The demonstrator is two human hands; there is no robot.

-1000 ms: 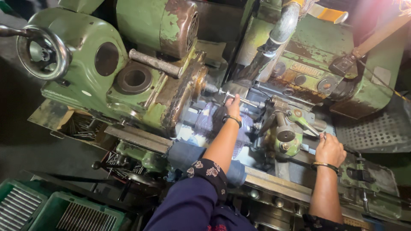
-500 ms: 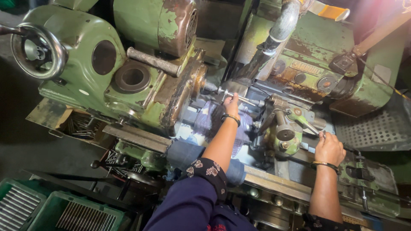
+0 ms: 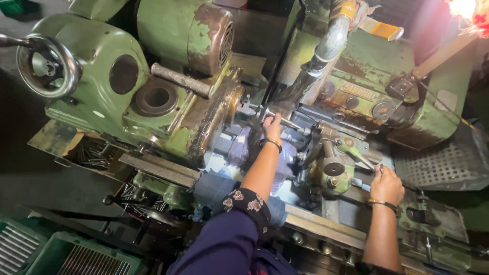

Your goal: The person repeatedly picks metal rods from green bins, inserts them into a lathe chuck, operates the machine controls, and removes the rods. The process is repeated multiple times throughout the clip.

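While the green machine point(image 3: 153, 102) sits open:
Left hand point(image 3: 271, 125): grip pinching a thin rod point(image 3: 290, 124) beside its spindle, steadying it.
Right hand point(image 3: 386, 184): grip closed round a lever point(image 3: 368, 162), right of it.

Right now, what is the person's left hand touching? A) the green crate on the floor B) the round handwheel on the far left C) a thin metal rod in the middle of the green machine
C: the left hand reaches into the middle of the green machine, its fingers on a thin metal rod, far from the handwheel and the green crate.
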